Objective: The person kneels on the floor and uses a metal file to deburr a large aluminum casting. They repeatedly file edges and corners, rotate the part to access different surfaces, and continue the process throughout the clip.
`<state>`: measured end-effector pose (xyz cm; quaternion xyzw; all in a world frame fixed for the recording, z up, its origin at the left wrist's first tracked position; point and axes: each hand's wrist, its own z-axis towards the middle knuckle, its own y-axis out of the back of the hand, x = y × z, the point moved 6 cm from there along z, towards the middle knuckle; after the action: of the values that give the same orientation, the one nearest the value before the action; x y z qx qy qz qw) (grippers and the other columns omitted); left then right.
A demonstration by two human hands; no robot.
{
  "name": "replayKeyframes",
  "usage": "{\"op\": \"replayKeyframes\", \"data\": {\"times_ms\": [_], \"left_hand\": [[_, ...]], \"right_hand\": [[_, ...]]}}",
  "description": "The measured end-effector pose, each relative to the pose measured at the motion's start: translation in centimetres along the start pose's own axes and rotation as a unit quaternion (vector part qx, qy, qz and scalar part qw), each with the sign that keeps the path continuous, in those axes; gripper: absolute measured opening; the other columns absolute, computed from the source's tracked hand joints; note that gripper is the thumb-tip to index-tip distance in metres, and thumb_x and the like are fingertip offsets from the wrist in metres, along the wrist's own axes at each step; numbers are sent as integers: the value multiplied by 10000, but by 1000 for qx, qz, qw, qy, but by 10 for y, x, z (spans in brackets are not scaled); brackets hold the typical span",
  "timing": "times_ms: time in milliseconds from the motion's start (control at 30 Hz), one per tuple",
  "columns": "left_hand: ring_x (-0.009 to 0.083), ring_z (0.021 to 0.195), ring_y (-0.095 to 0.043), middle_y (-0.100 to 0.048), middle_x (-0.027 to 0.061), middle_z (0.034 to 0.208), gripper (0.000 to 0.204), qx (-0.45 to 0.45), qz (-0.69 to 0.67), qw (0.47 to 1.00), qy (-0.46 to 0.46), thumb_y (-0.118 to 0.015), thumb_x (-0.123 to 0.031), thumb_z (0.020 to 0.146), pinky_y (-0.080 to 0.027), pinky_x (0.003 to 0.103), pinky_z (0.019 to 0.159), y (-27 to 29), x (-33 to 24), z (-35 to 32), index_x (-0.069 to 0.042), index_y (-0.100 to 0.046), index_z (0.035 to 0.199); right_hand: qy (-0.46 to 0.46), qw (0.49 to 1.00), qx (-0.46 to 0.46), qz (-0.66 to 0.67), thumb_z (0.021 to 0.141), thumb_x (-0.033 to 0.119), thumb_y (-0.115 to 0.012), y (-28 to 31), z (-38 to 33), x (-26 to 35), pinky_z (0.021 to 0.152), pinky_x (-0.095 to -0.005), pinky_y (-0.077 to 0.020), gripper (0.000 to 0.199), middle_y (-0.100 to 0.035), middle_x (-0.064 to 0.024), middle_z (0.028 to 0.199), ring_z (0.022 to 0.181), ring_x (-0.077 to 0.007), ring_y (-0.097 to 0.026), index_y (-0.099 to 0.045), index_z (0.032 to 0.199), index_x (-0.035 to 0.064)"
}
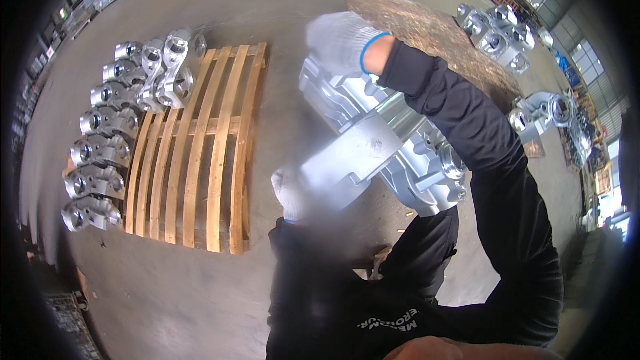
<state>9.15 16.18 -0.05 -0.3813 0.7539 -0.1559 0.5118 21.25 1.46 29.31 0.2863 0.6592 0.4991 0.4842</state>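
A large silver metal casting (363, 150), with a broad flat face, stands tilted in front of me. My left hand (285, 193), in a white glove, grips its lower left side; the lens blur there softens the fingers. Across at the far end, my right hand (339, 43), gloved in white with a blue cuff edge, is closed over the top of the metal, its fingertips hidden. Ribbed silver metal (423, 177) with a round bored end shows on the right of the flat face, close to my leg. Whether it all belongs to one piece I cannot tell.
A slatted wooden pallet (217, 140) lies on the left, with several silver castings (100, 150) along its left and far edges. A worn brown board (427, 30) lies beyond my right arm. More castings (497, 33) sit at the far right, another (543, 113) nearer.
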Motion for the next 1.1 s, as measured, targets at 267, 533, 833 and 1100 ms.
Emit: {"op": "replayKeyframes", "data": {"times_ms": [267,533,833,1100], "left_hand": [[229,852,-703,-688,106,940,179,111,244,937,-225,-618,-141,1011,-579,366,766,8,-14,27,22,-682,1045],[246,988,-677,-713,186,1135,402,192,373,876,-238,-621,-220,1020,-548,340,900,-2,-16,15,97,-658,1265],[257,1151,-642,-695,208,1248,504,85,176,955,-221,-591,-310,1040,-510,339,997,19,-17,39,113,-628,1312],[239,1160,-633,-688,206,1243,553,75,303,910,-271,-596,-359,1044,-488,326,1028,29,-15,41,114,-616,1329]], "right_hand": [[64,991,-113,25,803,142,-713,-24,11,57,622,-445,-593,98,-747,-156,792,739,-289,-739,-785,802,75],[4,964,-211,161,743,164,-697,13,-16,-12,722,-453,-615,139,-732,-190,805,779,-356,-735,-761,788,50],[-196,961,-124,149,808,234,-694,20,-55,-124,836,-450,-590,223,-750,-195,937,935,-373,-728,-790,884,47],[-177,967,-46,175,803,165,-701,-17,-5,-118,812,-425,-598,203,-767,-181,1016,974,-364,-747,-820,947,86]]}}
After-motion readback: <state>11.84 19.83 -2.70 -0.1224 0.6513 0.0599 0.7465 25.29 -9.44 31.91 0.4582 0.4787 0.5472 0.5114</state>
